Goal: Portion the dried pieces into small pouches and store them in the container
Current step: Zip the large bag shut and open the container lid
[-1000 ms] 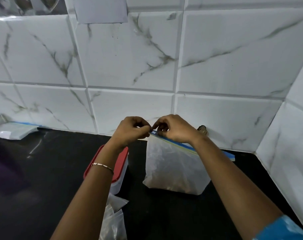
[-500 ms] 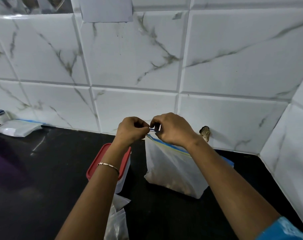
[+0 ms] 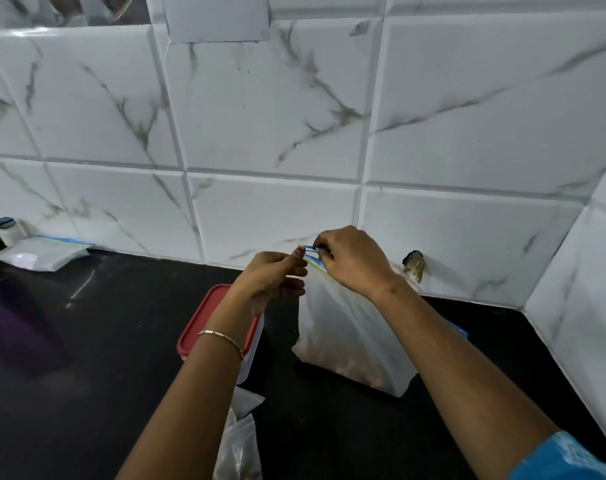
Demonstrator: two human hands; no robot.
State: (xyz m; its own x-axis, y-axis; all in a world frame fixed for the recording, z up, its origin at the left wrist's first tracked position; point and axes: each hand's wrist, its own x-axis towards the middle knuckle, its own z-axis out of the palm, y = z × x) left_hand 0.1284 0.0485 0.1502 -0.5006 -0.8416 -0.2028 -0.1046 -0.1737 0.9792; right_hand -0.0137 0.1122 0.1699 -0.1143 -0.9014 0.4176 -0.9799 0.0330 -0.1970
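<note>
A large translucent zip bag (image 3: 350,337) with a blue seal strip stands on the black counter (image 3: 86,341), with brownish dried pieces settled at its bottom. My left hand (image 3: 273,275) pinches one lip of the bag's top corner. My right hand (image 3: 353,261) pinches the other lip beside it, and the two lips are parted a little. A clear container with a red lid (image 3: 204,323) sits to the left of the bag, partly hidden by my left forearm. Small clear pouches (image 3: 240,441) lie on the counter near the bottom edge.
White marble-look tiles form the back wall (image 3: 294,116) and a side wall (image 3: 585,289) at the right, making a corner behind the bag. A flat white packet (image 3: 41,252) and a small jar (image 3: 5,227) lie far left by the wall.
My hands, which were close together on the seal, have drawn slightly apart, and the top corner of the bag has opened a little. The view has shifted slightly.
</note>
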